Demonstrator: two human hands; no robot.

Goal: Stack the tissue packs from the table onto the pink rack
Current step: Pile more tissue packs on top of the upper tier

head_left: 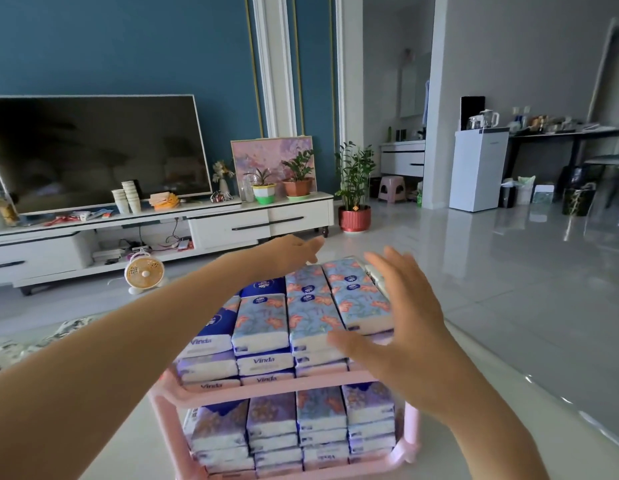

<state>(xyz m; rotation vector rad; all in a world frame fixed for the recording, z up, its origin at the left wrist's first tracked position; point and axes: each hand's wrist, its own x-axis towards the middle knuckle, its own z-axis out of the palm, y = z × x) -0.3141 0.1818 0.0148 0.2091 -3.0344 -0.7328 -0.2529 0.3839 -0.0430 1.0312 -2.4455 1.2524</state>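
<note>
Head view is showing soft rectangular plastic-wrapped tissue packs (311, 306), pale blue with orange flowers, some dark blue and marked Vinda. They are lying in tight rows on both shelves of a pink plastic two-tier rack (412, 427), which is standing on the near glossy grey floor (474, 306). Left hand (294, 252) is stretching flat over the top stack's far edge, holding nothing. Right hand (405, 317) is spreading straight fingers along the stack's right side, gripping nothing.

There are two hands, the left hand (294, 251) and the right hand (405, 313). One pink plastic rack (412, 427) has two shelves, each with four columns of wrapped tissue packs (263, 320). Three potted green plants (354, 181) stand far off.
</note>
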